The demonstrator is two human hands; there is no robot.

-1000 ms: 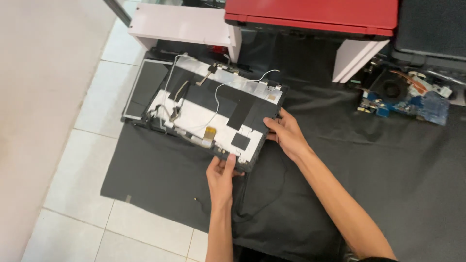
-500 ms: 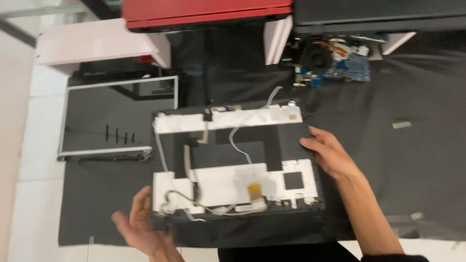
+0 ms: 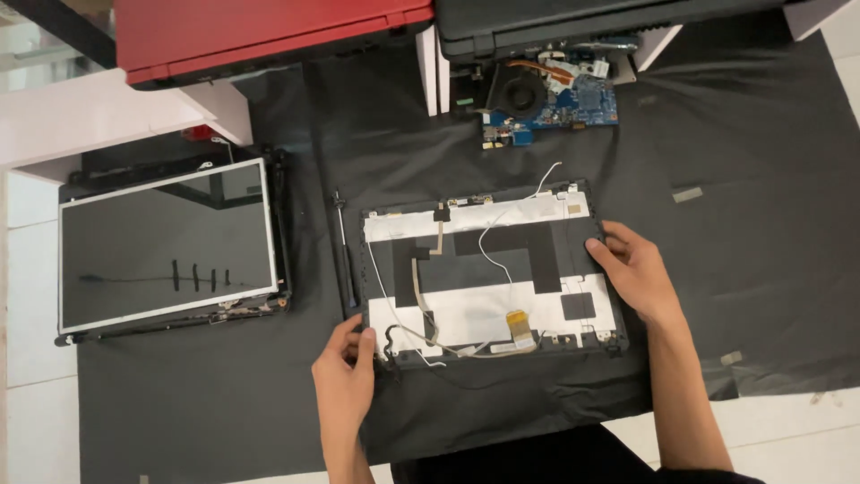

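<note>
- Laptop lid back cover (image 3: 488, 273), inner side up, with white foil, black tape and loose cables: flat on black cloth (image 3: 224, 403), between both hands.
- Left hand (image 3: 345, 381): at the cover's near left corner, fingers curled loosely, thumb and fingertips gripping the edge.
- Right hand (image 3: 636, 273): on the cover's right edge, fingers slightly spread, tips pressed on the rim.
- Detached screen panel (image 3: 166, 246): well left of the left hand.
- Blue circuit board with fan (image 3: 551, 99): beyond the cover.
- Red laptop (image 3: 269, 31): farthest, left.
</note>
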